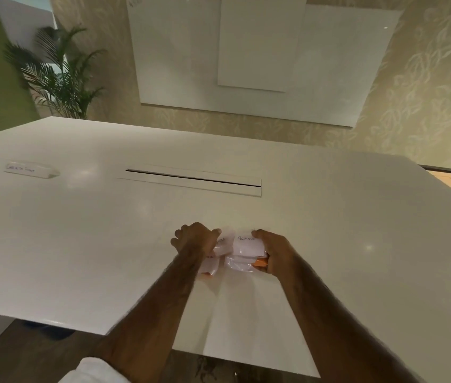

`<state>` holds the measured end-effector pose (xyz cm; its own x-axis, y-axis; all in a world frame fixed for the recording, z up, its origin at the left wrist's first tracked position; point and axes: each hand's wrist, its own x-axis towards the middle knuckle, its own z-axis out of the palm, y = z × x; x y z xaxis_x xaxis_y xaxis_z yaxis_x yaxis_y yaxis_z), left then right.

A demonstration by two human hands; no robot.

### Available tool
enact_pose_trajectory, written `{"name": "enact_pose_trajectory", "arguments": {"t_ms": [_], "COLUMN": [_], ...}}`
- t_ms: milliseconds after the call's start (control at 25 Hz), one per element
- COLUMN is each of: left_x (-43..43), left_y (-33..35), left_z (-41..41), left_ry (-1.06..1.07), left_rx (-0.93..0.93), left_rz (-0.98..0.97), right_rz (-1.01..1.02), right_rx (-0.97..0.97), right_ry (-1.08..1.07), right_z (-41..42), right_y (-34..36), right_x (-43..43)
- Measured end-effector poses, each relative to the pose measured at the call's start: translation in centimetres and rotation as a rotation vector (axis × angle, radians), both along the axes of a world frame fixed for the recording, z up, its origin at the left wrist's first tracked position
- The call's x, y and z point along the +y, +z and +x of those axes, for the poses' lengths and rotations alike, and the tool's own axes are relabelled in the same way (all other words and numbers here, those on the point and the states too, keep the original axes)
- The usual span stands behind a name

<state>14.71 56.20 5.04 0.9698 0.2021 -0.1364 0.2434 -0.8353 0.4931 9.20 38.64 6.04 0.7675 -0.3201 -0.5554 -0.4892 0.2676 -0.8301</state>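
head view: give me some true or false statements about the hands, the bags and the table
1. The left hand and the right hand both grip small plastic bags. True.
2. The paper card lies right beside the hands. False: it lies far off, on the left side of the table.
3. A leafy plant stands beyond the table's far left corner. True.
4. The bags cover the slot. False: the slot lies farther away, uncovered.

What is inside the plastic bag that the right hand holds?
In the plastic bag gripped by the right hand, an orange piece shows; the white label and the hand cover the rest.
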Motion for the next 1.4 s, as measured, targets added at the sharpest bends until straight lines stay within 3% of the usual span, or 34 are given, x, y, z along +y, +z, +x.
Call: {"name": "enact_pose_trajectory", "arguments": {"t_ms": [160, 560, 720, 840, 1000, 1200, 1400], "left_x": [-0.6, -1.9, -0.6, 2.8, 6.6, 5.9, 3.8], "left_y": [-0.2, 0.3, 1.0, 2.1, 2.5, 0.9, 1.0], "left_z": [0.5, 1.6, 2.0, 1.2, -1.0, -3.8, -4.4], "left_ry": [0.050, 0.168, 0.119, 0.220, 0.236, 0.180, 0.095], "left_rx": [0.030, 0.079, 0.090, 0.082, 0.216, 0.224, 0.272], "left_rz": [-0.100, -0.286, -0.501, -0.756, -1.046, -0.829, -0.773], "right_rz": [0.000, -0.218, -0.228, -0.191, -0.116, -0.049, 0.021], "right_rx": [0.045, 0.087, 0.080, 0.087, 0.099, 0.151, 0.105], "right_ry": [0.019, 0.261, 0.222, 0.236, 0.237, 0.266, 0.243], "right_z": [0.1, 0.5, 0.9, 1.1, 1.5, 1.4, 0.9], "right_y": [-0.2, 0.4, 0.0, -0.3, -0.7, -0.6, 0.0], "right_x": [-0.1, 0.0, -0.2, -0.7, -1.6, -1.6, -1.1]}}
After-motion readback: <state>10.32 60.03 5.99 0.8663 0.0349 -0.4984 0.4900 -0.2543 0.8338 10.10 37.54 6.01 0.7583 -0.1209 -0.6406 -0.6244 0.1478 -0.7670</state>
